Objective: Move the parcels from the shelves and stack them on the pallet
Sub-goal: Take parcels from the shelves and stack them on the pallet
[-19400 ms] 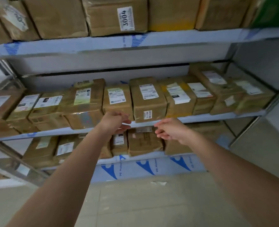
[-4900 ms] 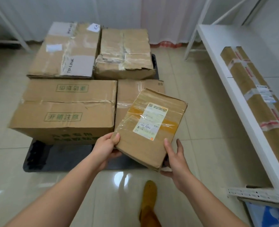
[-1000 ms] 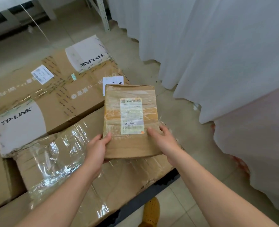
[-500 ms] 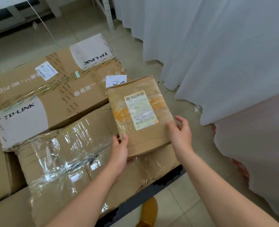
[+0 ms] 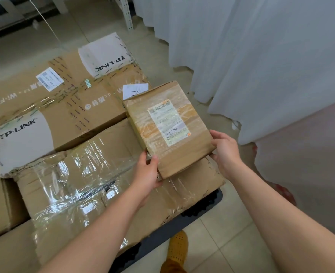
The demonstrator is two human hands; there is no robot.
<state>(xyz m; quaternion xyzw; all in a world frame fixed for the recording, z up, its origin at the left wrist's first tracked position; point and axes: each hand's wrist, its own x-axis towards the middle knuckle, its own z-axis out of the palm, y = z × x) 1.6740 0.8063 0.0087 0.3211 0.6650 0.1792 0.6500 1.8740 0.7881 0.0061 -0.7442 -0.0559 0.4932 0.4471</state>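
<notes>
A small brown parcel [image 5: 168, 127] wrapped in clear tape, with a white label on top, lies flat on a large tape-wrapped carton [image 5: 95, 186] at its far right corner. My left hand [image 5: 146, 173] grips the parcel's near left corner, thumb on top. My right hand [image 5: 224, 149] holds its near right corner. Behind them lies a TP-LINK carton [image 5: 60, 103]. The black pallet [image 5: 198, 215] shows under the cartons at the near edge.
White curtains [image 5: 261, 56] hang close on the right of the stack. A white rack leg [image 5: 126, 12] stands at the top. My foot in a yellow shoe [image 5: 176, 251] is on the tiled floor beside the pallet. More cartons sit at the far left.
The parcel has turned clockwise and come down onto the tape-wrapped carton, shifted toward its right corner. Both hands stayed on its near corners.
</notes>
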